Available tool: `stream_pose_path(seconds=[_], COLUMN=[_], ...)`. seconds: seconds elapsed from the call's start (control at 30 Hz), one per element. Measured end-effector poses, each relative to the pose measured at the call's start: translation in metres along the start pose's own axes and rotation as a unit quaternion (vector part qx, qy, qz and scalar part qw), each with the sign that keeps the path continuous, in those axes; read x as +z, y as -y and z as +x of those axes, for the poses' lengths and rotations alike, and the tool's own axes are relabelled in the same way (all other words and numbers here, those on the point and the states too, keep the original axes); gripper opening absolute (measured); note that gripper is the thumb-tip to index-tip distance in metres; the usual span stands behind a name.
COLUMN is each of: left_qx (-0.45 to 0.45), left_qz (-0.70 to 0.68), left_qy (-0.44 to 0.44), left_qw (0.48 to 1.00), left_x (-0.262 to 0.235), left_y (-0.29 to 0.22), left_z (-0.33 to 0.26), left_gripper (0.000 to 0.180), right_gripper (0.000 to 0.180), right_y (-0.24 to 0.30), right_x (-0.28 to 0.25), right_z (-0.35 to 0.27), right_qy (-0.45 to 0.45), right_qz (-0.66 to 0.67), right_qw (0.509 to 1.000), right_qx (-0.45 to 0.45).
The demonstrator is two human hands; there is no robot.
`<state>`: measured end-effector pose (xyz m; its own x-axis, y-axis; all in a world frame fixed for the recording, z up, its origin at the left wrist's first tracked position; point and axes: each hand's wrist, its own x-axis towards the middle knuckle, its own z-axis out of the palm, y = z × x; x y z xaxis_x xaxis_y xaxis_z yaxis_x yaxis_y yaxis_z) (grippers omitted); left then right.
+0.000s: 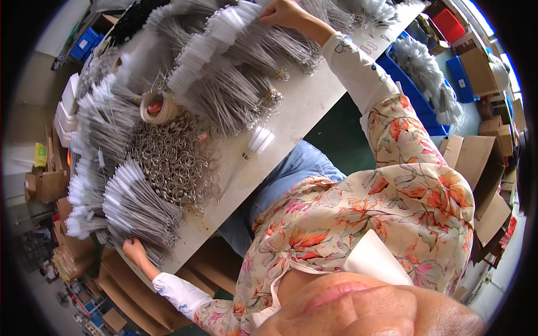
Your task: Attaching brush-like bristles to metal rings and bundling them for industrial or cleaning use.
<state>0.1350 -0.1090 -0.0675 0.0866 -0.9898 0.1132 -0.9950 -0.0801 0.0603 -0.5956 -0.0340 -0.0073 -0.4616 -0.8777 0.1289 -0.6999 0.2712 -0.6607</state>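
Bundles of thin wire brushes with white bristle heads cover much of the white table (314, 106). At the near left, my left hand (135, 252) has its fingers curled in against the edge of a brush bundle (137, 204); what they pinch is hidden. My right hand (283, 14) reaches over the far side. Its fingers close on the bristle end of the brushes (227, 28) there. Between the bundles lies a heap of metal rings (168, 159). A few loose brushes (259, 141) lie close to the table's front edge.
A round pale container (157, 106) with something red inside stands by the rings. At right, a blue crate (409, 78) holds more brushes. Cardboard boxes (479, 159) stand behind me on the right, with another carton (134, 291) below the table's left end.
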Motion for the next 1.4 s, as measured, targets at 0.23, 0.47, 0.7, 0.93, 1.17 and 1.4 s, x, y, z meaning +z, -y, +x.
stream_pose_path(seconds=[0.23,0.47,0.7,0.93,1.17,1.4], left_qx=[-0.016,-0.111,-0.217,-0.234,-0.236,-0.203], left_qz=[0.045,-0.164,-0.375,-0.492,-0.385,-0.338], left_qy=[0.014,0.148,0.153,-0.001,0.059,0.065], left_qw=[0.999,0.969,0.889,0.839,0.89,0.917], left_x=[-0.014,-0.016,-0.04,-0.02,0.003,-0.019], left_y=[-0.009,0.03,0.017,0.023,0.022,0.03], left_z=[0.001,0.017,-0.04,-0.046,-0.003,-0.012], left_gripper=[0.027,0.014,0.008,0.013,0.017,0.015], right_gripper=[0.019,0.021,0.016,0.015,0.025,0.025], right_y=[-0.009,-0.01,-0.061,-0.204,-0.185,-0.117], right_x=[0.0,-0.025,-0.128,-0.114,-0.109,-0.133], right_z=[0.001,0.018,0.02,0.043,0.049,0.012], right_qy=[-0.006,-0.159,-0.39,-0.152,-0.168,-0.375], right_qz=[0.133,0.073,0.415,0.141,-0.071,-0.122], right_qw=[0.991,0.982,0.822,0.977,0.979,0.918], right_qx=[-0.011,-0.072,0.006,-0.038,0.088,0.043])
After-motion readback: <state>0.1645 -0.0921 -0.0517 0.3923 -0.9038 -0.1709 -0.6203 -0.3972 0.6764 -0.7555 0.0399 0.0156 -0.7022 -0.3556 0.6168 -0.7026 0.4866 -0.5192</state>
